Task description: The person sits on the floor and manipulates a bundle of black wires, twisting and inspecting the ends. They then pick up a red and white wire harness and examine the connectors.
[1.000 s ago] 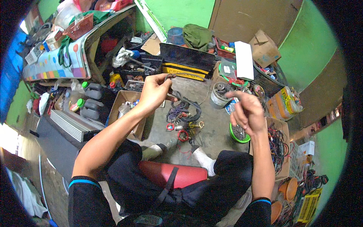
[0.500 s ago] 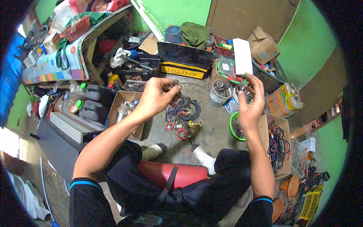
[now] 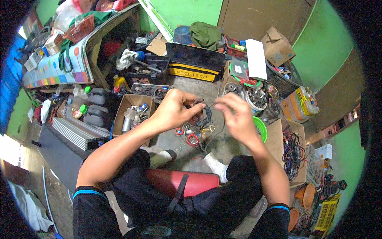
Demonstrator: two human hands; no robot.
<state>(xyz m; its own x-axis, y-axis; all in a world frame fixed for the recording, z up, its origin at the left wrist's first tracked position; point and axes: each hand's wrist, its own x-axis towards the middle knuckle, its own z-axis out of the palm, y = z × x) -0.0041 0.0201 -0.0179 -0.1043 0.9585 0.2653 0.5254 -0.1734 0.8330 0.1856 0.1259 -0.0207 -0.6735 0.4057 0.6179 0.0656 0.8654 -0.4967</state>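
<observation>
My left hand is closed, its thumb and fingers pinching a loop of dark cable. Just right of it, my right hand has its thumb and fingertips pressed together on a thin strand of the same cable, which curves down toward the floor. Below the hands lie red ring-shaped pieces and small brass-coloured parts. My left hand partly hides the heap of cables behind it.
A cardboard box of metal parts stands left; a box of wires and a green-rimmed basket stand right. Ahead are a black and yellow toolbox and a parts bucket. A red seat is between my legs.
My right hand has come left and down from beside the buckets, closing on the cable strand. My left hand has shifted slightly right and down, still closed on the cable.
</observation>
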